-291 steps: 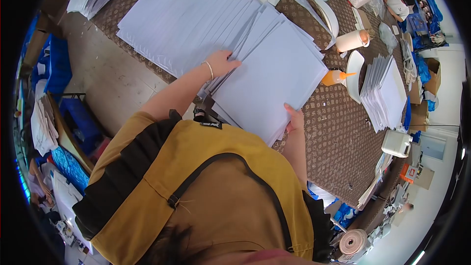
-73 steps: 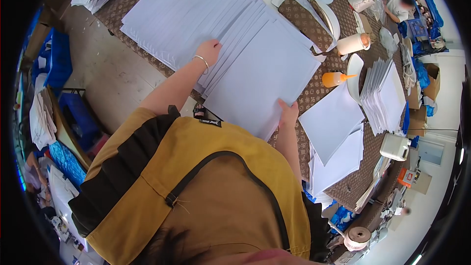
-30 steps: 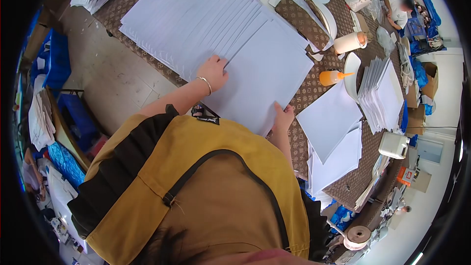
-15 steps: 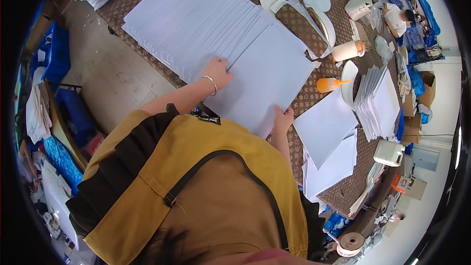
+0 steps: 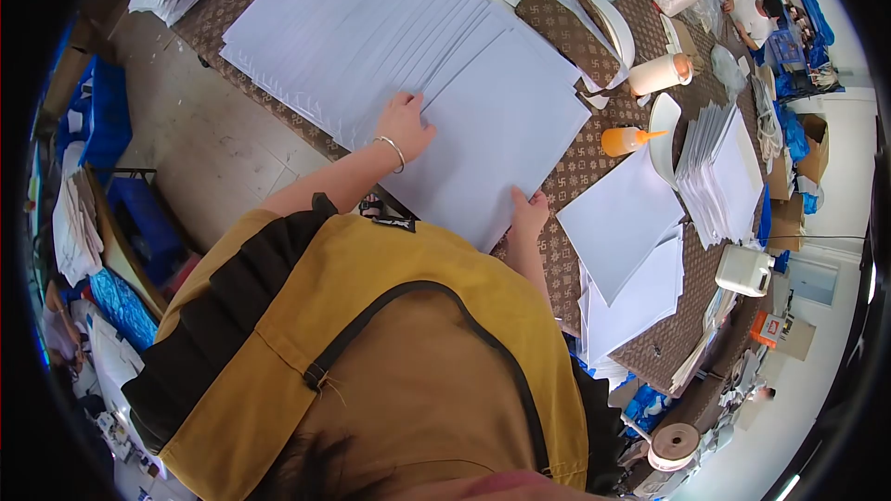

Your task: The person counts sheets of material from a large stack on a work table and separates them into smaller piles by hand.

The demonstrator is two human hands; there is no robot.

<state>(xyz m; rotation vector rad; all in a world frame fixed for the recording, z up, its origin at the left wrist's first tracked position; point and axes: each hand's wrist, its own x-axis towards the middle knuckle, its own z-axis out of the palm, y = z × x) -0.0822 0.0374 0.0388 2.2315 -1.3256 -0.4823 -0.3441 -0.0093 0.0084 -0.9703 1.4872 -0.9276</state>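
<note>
The left grip (image 5: 406, 128) lies on the paper (image 5: 399, 56) with bent fingers. The right grip (image 5: 529, 211) touches the paper's side. I can't quite tell if either one pinches. The paper spreads along the surface's (image 5: 580, 167) left edge. More sheets (image 5: 636, 306) lie near its close right corner.

White sheets (image 5: 418, 56), flat, fanned in overlapping layers, on patterned tabletop (image 5: 571, 176)
</note>
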